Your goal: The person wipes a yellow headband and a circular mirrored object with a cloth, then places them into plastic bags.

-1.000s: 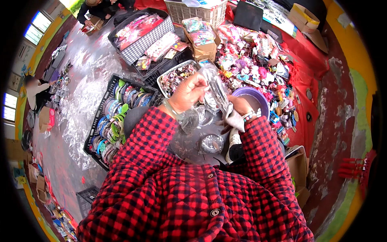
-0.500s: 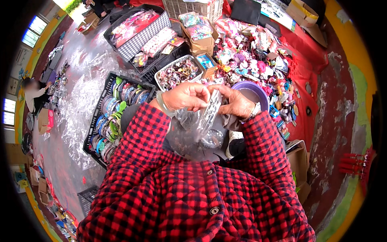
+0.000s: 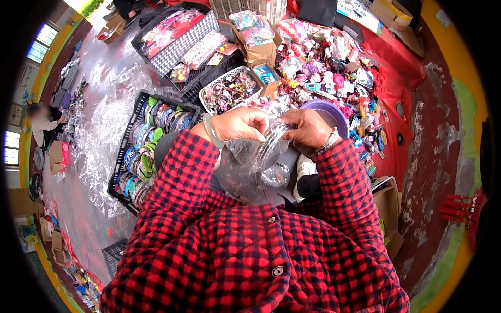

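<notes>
Both hands are in front of my chest at a crinkled clear plastic bag (image 3: 267, 151) with thin curved lines showing in it; what it contains I cannot make out. My right hand (image 3: 309, 128) pinches its upper right edge, fingers curled down. My left hand (image 3: 239, 125), wearing a pale bangle (image 3: 212, 131), has its thumb and fingertips bent together at the bag's upper left edge. Below hangs or lies another clear bundle (image 3: 274, 176), near my shoe (image 3: 304, 175). A purple basin (image 3: 334, 116) stands just beyond my right hand.
At the left stands a black crate (image 3: 117, 175) of colourful headbands (image 3: 141, 136). Ahead are a white basket (image 3: 259, 89) of hair ties, a cardboard box (image 3: 263, 55) and a heap of hair accessories (image 3: 334, 78) on red cloth (image 3: 402, 99). Loose plastic (image 3: 99, 156) covers floor at the left; a person (image 3: 44, 125) sits beyond.
The bag has turned and spread wider between my hands. My left hand's fingers have loosened a little, and the right hand has rolled over with its knuckles up.
</notes>
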The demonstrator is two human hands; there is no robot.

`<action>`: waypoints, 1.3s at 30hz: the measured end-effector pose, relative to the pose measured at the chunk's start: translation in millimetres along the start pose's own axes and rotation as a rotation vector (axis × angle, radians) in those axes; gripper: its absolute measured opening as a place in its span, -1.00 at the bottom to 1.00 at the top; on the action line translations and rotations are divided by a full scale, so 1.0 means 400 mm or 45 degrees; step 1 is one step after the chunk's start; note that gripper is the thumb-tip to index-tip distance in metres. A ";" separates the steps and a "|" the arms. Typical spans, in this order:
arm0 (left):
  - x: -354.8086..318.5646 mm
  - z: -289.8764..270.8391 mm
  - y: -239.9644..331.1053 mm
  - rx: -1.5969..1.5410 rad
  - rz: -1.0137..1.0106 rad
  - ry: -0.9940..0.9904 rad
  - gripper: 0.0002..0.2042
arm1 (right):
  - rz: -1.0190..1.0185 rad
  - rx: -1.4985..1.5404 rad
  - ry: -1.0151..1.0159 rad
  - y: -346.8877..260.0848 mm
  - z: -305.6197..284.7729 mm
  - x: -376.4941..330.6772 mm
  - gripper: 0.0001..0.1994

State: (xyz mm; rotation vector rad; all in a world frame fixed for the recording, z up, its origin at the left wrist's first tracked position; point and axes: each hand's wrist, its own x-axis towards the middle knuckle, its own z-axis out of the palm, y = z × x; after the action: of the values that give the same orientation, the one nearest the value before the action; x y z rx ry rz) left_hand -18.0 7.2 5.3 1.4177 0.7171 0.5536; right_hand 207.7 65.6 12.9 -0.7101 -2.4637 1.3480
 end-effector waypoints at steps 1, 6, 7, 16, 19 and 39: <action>0.003 0.001 -0.002 0.077 0.015 -0.002 -0.91 | 0.005 -0.074 -0.022 0.008 0.000 0.001 -0.73; 0.009 0.011 -0.016 0.126 0.098 0.047 -0.91 | 0.182 0.035 -0.110 0.015 -0.007 -0.005 -0.76; 0.007 0.014 -0.014 0.041 0.113 0.066 -0.91 | 0.225 0.104 -0.118 0.017 -0.009 -0.005 -0.76; 0.012 0.021 -0.008 -0.097 0.076 0.122 -0.87 | 0.309 0.056 -0.184 0.017 -0.026 -0.010 -0.74; 0.015 0.035 0.024 0.001 -0.240 0.113 -0.84 | 0.324 -0.074 -0.209 -0.001 -0.026 -0.012 -0.72; 0.018 0.051 -0.057 0.040 0.034 0.202 -0.86 | 0.387 -0.161 -0.268 0.026 -0.020 0.000 -0.69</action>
State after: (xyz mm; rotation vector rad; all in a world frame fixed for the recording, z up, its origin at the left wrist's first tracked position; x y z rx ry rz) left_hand -0.1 -3.6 -18.1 1.4250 0.8371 0.6845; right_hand 214.4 75.9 8.3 -1.0586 -2.7108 1.4436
